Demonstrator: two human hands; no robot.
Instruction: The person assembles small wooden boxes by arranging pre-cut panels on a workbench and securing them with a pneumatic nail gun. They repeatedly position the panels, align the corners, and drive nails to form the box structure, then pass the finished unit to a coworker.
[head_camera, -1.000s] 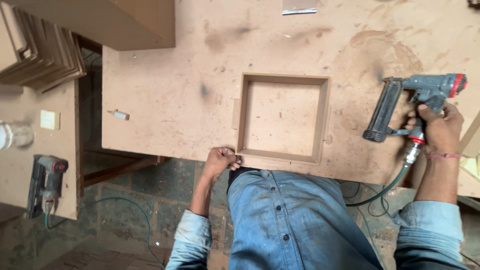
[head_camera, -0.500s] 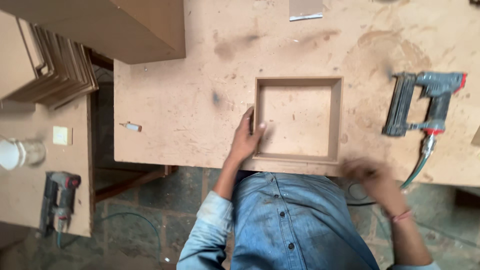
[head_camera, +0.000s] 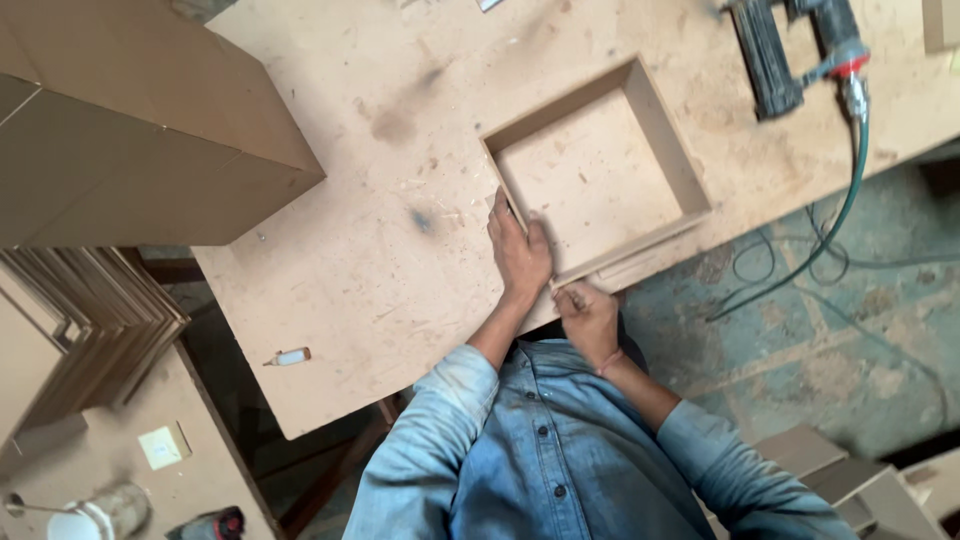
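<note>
At the far left we see a large brown box (head_camera: 130, 130) standing on the bench (head_camera: 330, 300), and below it a stack of thin boards (head_camera: 90, 320) on a lower surface. A small tube (head_camera: 290, 356) lies on the bench near its left near edge. Moving right, our left hand (head_camera: 520, 250) lies flat and open, fingers together, pressed on the near left corner of the frame (head_camera: 600, 170), a shallow square wooden tray lying flat at the bench's near edge. Just right of it and nearer to us, our right hand (head_camera: 588, 318) is loosely curled at the frame's near edge, fingertips touching the thin strip there; we cannot tell whether it grips anything. Further right and far, a nail gun (head_camera: 790, 50) lies on the bench, well apart from both hands, its green hose (head_camera: 830, 230) trailing down over the bench edge to the floor.
</note>
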